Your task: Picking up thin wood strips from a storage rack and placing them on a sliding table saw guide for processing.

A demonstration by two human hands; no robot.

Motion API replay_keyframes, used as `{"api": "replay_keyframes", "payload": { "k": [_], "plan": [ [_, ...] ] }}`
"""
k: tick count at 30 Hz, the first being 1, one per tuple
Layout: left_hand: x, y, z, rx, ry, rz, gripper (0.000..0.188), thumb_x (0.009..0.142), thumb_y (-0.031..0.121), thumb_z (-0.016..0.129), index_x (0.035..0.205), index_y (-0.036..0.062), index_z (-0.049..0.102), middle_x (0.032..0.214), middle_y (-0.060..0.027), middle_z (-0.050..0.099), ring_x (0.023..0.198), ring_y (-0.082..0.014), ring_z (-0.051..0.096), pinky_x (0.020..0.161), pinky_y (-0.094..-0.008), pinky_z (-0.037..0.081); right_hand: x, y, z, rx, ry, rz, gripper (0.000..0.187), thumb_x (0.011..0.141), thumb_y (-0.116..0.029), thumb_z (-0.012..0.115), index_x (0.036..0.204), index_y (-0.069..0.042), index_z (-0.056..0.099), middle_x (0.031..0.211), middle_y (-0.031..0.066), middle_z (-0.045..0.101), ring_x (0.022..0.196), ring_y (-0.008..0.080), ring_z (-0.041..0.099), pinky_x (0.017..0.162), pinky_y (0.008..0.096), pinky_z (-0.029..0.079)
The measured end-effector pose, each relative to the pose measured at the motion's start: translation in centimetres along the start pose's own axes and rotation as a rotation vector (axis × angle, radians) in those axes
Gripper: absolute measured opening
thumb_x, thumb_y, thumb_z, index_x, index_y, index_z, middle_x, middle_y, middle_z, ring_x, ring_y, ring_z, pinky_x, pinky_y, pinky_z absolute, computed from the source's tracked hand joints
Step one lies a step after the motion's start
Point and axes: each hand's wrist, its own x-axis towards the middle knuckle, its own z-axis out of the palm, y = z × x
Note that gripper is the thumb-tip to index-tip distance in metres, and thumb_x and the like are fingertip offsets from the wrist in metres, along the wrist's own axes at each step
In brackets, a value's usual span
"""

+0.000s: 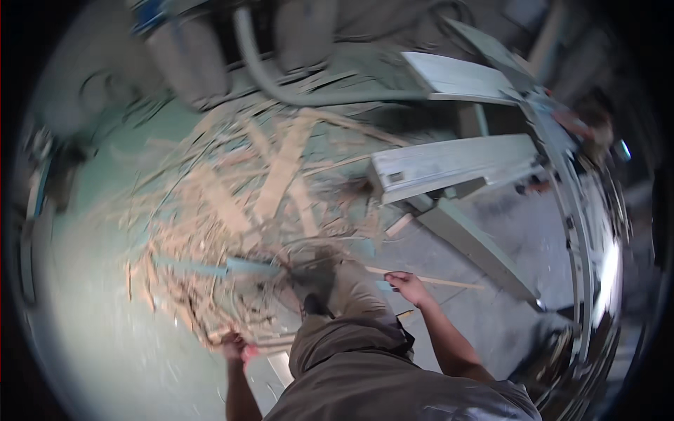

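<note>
My left hand (234, 345) is low at the left, beside the edge of a scrap wood pile (210, 281). Its fingers look curled, though motion blurs them. A small pinkish-red thing (248, 352) shows at its side; I cannot make out what it is. My right hand (405, 286) is in front of my right thigh, fingers drawn together. A long thin wooden strip (453, 283) lies along the line of its fingers. Whether the fingers grip the strip or only pass over it cannot be told. A short yellow stick-like thing (405, 314) shows near my right hip.
Wood offcuts and pale boards (284, 168) are heaped ahead of my legs. A machine with a long pale metal table (453, 165) stands to the right on angled legs. A grey hose (270, 81) curves behind the pile. Large grey bags (188, 59) stand at the back.
</note>
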Motion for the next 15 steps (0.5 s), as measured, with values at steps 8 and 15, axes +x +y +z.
{"api": "replay_keyframes", "payload": {
  "k": [8,15],
  "plan": [
    [15.2,28.3,40.4,0.325,-0.301,0.228,0.025,0.086,0.02,0.05,0.109,0.0109,0.054,0.097,-0.0044,0.061,0.082,-0.0174,0.059,0.069,-0.0277,0.048,14.3,-17.5,-4.5,0.205,0.339,-0.312,0.025,0.086,-0.021,0.058,0.103,-0.003,0.063,0.092,0.0059,0.066,0.084,0.0104,0.057,0.076,0.024,0.044],
    [22.9,36.2,68.4,0.967,-0.96,0.318,0.028,0.086,0.018,0.056,0.111,0.0051,0.056,0.101,-0.009,0.062,0.088,-0.0176,0.061,0.076,-0.0284,0.048,31.9,-38.5,-15.0,0.167,0.534,-0.324,0.022,0.085,-0.018,0.058,0.099,-0.002,0.063,0.084,0.0095,0.063,0.075,0.0158,0.06,0.068,0.0263,0.046]
  ]
}}
